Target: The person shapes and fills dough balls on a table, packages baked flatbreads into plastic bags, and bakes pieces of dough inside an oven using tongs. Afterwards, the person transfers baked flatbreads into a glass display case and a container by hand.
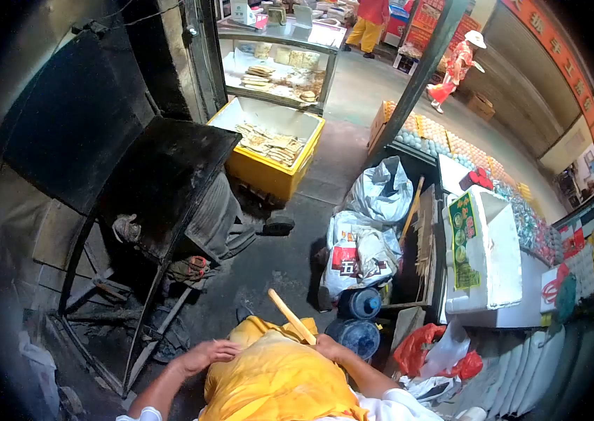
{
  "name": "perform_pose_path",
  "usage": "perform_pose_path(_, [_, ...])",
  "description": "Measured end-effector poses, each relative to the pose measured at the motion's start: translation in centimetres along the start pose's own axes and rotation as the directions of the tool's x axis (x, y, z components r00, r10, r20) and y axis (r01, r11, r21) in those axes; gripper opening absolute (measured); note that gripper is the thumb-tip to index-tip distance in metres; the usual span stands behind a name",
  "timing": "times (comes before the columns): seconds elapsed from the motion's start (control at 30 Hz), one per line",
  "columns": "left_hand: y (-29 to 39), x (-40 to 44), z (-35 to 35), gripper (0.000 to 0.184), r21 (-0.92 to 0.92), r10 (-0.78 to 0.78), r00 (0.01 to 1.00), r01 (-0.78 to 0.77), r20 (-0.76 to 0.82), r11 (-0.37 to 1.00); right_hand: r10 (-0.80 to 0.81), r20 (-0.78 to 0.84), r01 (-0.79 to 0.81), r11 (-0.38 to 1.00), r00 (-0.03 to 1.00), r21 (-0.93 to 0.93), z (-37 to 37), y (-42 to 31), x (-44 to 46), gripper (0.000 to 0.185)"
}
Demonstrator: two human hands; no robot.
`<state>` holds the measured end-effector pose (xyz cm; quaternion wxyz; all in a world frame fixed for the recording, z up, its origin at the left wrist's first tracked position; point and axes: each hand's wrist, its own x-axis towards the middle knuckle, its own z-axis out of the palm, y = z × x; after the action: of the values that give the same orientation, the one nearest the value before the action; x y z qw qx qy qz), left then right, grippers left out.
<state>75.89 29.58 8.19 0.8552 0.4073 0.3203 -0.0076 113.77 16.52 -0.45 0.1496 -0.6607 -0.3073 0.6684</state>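
A pale wooden stick slants up and away from my right hand, whose fingers are closed around its near end. My left hand lies with its fingers stretched out at the left edge of the yellow apron over my lap, holding nothing. The apron fills the bottom middle of the view. Just right of my right hand stand blue water jugs, partly hidden behind one another.
A blackened metal stand is at the left. Ahead, a yellow box holds flatbreads, before a glass display case. White sacks, a foam box and egg trays line the right. A person walks beyond.
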Motion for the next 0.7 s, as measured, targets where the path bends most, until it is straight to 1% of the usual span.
perform_pose_path(0.03, [-0.1, -0.8, -1.0, 0.060, -0.196, 0.078, 0.997, -0.078, -0.006, 0.978, 0.011, -0.057, -0.018, 0.992, 0.998, -0.125, -0.3, -1.8, -1.7, 0.037])
perform_pose_path(0.07, [1.4, -1.2, -0.1, 0.060, -0.188, 0.080, 0.997, -0.079, -0.005, 0.979, 0.015, -0.117, -0.044, 0.968, 0.993, -0.246, -0.4, -2.5, -2.7, 0.037])
perform_pose_path(0.1, [3.2, -1.6, 0.8, 0.057, -0.142, 0.121, 0.987, -0.135, -0.103, 0.981, 0.009, -0.121, -0.039, 0.969, 0.993, -0.244, -0.3, -1.6, -2.6, 0.037])
perform_pose_path(0.13, [5.0, -1.6, 1.7, 0.053, -0.091, 0.166, 0.966, -0.187, -0.199, 0.978, 0.014, -0.189, -0.055, 0.976, 0.982, -0.213, -0.5, -0.2, -1.8, 0.042])
perform_pose_path(0.17, [6.0, -0.9, 1.9, 0.053, -0.086, 0.172, 0.965, -0.192, -0.198, 0.978, 0.020, -0.257, -0.069, 0.981, 0.966, -0.181, -0.7, 1.4, -0.9, 0.048])
perform_pose_path(0.2, [6.8, 0.0, 2.1, 0.051, 0.038, 0.259, 0.936, -0.257, -0.237, 0.966, -0.027, -0.276, 0.002, 0.996, 0.961, -0.088, -0.8, 3.0, -0.1, 0.045])
perform_pose_path(0.23, [7.7, 0.6, 2.3, 0.050, 0.160, 0.346, 0.901, -0.313, -0.263, 0.936, -0.070, -0.315, 0.057, 0.997, 0.947, -0.052, -1.1, 3.7, 0.4, 0.042])
perform_pose_path(0.27, [9.2, 0.7, 3.0, 0.050, 0.160, 0.348, 0.901, -0.315, -0.261, 0.936, -0.097, -0.392, 0.090, 0.995, 0.915, -0.038, -1.1, 2.4, -0.6, 0.038])
perform_pose_path(0.3, [11.2, 0.3, 4.0, 0.050, 0.293, 0.447, 0.858, -0.372, -0.255, 0.881, -0.121, -0.466, 0.123, 0.992, 0.876, -0.026, -1.1, 0.2, -2.1, 0.035])
perform_pose_path(0.37, [14.3, -1.3, 4.6, 0.048, 0.526, 0.621, 0.756, -0.450, -0.205, 0.721, -0.232, -0.610, 0.341, 0.938, 0.758, 0.067, -0.8, -2.5, -3.5, 0.028])
perform_pose_path(0.4, [15.9, -2.2, 4.9, 0.044, 0.558, 0.699, 0.696, -0.520, -0.163, 0.647, -0.210, -0.641, 0.384, 0.912, 0.738, 0.142, -0.8, -4.3, -4.6, 0.025])
perform_pose_path(0.43, [17.9, -3.7, 5.8, 0.041, 0.593, 0.746, 0.647, -0.542, -0.157, 0.595, -0.188, -0.672, 0.430, 0.877, 0.717, 0.213, -1.0, -6.2, -5.4, 0.022])
perform_pose_path(0.47, [19.2, -4.8, 5.9, 0.039, 0.599, 0.801, 0.585, -0.599, -0.127, 0.532, -0.252, -0.704, 0.531, 0.822, 0.664, 0.207, -1.1, -7.3, -5.6, 0.021])
perform_pose_path(0.5, [20.8, -6.3, 6.5, 0.038, 0.647, 0.855, 0.511, -0.623, -0.089, 0.440, -0.309, -0.736, 0.628, 0.753, 0.603, 0.198, -1.2, -8.3, -5.8, 0.019])
perform_pose_path(0.53, [22.2, -7.4, 7.3, 0.037, 0.691, 0.918, 0.395, -0.655, -0.031, 0.305, -0.333, -0.769, 0.670, 0.724, 0.546, 0.162, -1.0, -10.0, -6.7, 0.017])
perform_pose_path(0.57, [23.2, -8.6, 7.8, 0.037, 0.707, 0.954, 0.300, -0.674, -0.005, 0.215, -0.355, -0.800, 0.710, 0.694, 0.484, 0.122, -0.8, -11.9, -8.3, 0.016])
perform_pose_path(0.6, [24.2, -9.4, 7.7, 0.033, 0.732, 0.983, 0.172, -0.678, 0.071, 0.066, -0.317, -0.807, 0.710, 0.683, 0.498, 0.170, -0.5, -14.0, -10.2, 0.015])
perform_pose_path(0.63, [24.8, -10.7, 8.3, 0.026, 0.765, 0.996, 0.070, -0.644, 0.060, -0.001, -0.390, -0.802, 0.798, 0.580, 0.452, 0.167, -0.3, -15.5, -11.8, 0.015])
perform_pose_path(0.67, [25.7, -11.9, 9.1, 0.016, 0.751, 0.988, -0.053, -0.644, 0.143, -0.143, -0.479, -0.842, 0.845, 0.532, 0.250, -0.051, -0.2, -17.0, -12.7, 0.014])
perform_pose_path(0.7, [26.1, -12.8, 9.4, 0.018, 0.798, 0.966, -0.175, -0.546, 0.191, -0.256, -0.526, -0.825, 0.847, 0.518, 0.206, -0.119, -0.4, -18.2, -14.4, 0.014])
